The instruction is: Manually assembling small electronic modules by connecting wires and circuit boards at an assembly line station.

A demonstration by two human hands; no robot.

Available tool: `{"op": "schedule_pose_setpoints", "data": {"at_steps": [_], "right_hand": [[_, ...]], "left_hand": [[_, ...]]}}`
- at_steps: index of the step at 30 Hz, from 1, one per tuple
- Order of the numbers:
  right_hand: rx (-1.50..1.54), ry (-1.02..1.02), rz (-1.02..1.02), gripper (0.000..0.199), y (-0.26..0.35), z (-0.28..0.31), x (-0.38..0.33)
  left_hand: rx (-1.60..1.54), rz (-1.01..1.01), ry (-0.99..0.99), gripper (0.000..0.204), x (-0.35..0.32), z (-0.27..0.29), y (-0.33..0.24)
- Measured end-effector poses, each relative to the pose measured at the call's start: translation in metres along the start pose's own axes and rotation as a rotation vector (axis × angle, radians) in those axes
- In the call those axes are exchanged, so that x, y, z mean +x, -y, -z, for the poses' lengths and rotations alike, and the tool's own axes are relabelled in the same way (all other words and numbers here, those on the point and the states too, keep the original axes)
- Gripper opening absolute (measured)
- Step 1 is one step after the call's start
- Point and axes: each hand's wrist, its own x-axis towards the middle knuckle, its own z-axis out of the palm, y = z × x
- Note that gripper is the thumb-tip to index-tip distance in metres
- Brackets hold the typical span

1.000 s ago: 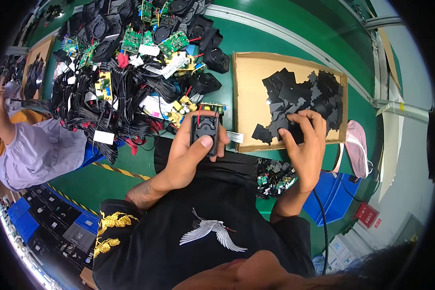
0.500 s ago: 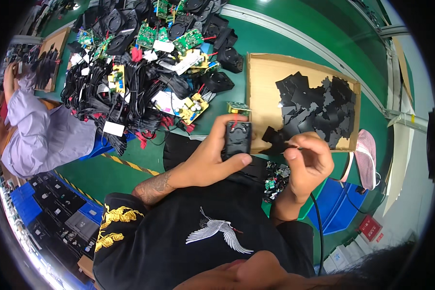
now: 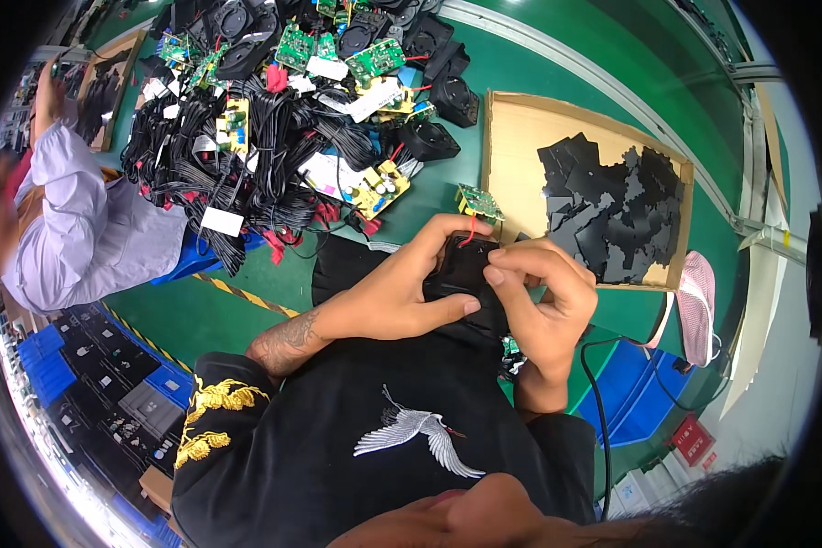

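In front of my chest, my left hand (image 3: pixel 388 297) is wrapped around a small black plastic housing (image 3: pixel 447 285), thumb along its near side. A green circuit board (image 3: pixel 479 202) hangs off the housing's far end on red wires. My right hand (image 3: pixel 550 292) is closed in a pinch at the housing's right edge. Between its fingertips is a thin black sheet piece (image 3: pixel 475 262), lying against the face of the housing; its outline is hard to tell from the black plastic. Beyond, a shallow cardboard tray (image 3: pixel 502 164) holds a heap of similar black sheets (image 3: pixel 603 215).
A large pile of black cables (image 3: pixel 265 173), circuit boards and black housings (image 3: pixel 429 142) covers the green bench at the far left. A pink mesh item (image 3: pixel 696 310) and a blue bin (image 3: pixel 626 388) are at the right. A co-worker in a lilac sleeve (image 3: pixel 73 192) sits at the left.
My right hand has moved left from the tray's near edge to the housing, bringing the black sheet piece with it. The housing in my left hand has shifted slightly right.
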Motion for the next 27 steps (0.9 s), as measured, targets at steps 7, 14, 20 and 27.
{"op": "schedule_pose_setpoints", "data": {"at_steps": [7, 14, 20, 27], "right_hand": [[-0.251, 0.016, 0.227, 0.022, -0.005, -0.001, 0.003], [-0.564, -0.035, 0.374, 0.032, -0.006, -0.009, -0.010], [-0.352, 0.038, 0.287, 0.032, -0.009, 0.003, -0.006], [-0.191, 0.094, 0.333, 0.033, -0.021, 0.001, 0.002]], "left_hand": [[0.025, 0.013, 0.000, 0.075, 0.000, 0.001, 0.001], [-0.215, 0.049, -0.093, 0.051, -0.007, -0.006, -0.005], [-0.346, 0.106, -0.072, 0.035, -0.008, -0.004, 0.001], [-0.406, 0.116, -0.049, 0.035, -0.010, 0.000, -0.008]]}}
